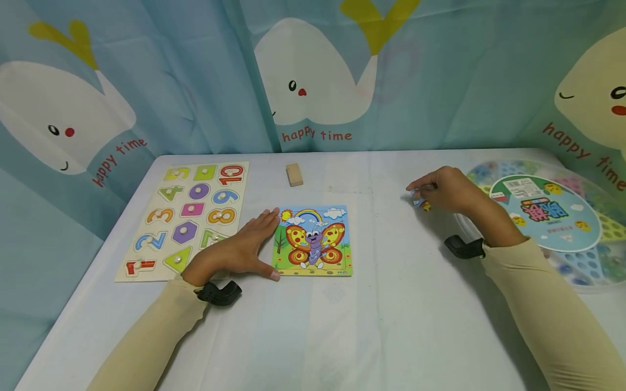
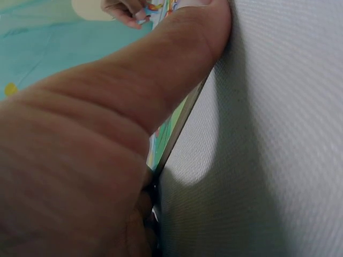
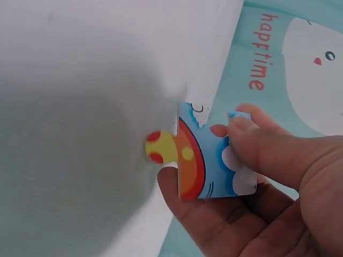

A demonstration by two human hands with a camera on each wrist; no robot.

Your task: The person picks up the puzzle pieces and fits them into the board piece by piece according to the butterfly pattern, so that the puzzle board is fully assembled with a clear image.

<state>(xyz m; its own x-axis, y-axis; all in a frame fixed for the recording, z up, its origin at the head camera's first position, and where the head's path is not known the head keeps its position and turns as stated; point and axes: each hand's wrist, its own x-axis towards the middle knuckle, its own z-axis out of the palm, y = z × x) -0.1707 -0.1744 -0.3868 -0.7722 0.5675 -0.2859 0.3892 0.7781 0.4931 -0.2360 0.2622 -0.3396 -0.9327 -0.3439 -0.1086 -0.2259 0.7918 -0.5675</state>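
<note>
A square butterfly jigsaw puzzle (image 1: 313, 241) with a rainbow and clouds lies flat mid-table. Along its left edge rests my left hand (image 1: 244, 244), fingers stretched toward the upper corner and thumb (image 2: 177, 48) at the lower one. Over to the right, my right hand (image 1: 445, 190) pinches a jigsaw piece (image 3: 201, 160) just above the table. Blue sky, white cloud and an orange-red patch are printed on the piece, and a yellow tab with red spots sticks out. Part of it is hidden by my thumb (image 3: 268, 142); a small blue bit shows at the thumb's tip.
A number-and-shape peg board (image 1: 166, 217) lies at the left, partly under my left forearm. A small wooden block (image 1: 294, 175) sits behind the puzzle. At the right is a large round clear case (image 1: 606, 233) of beads with a blue label. A whale-print curtain (image 1: 430, 92) hangs behind.
</note>
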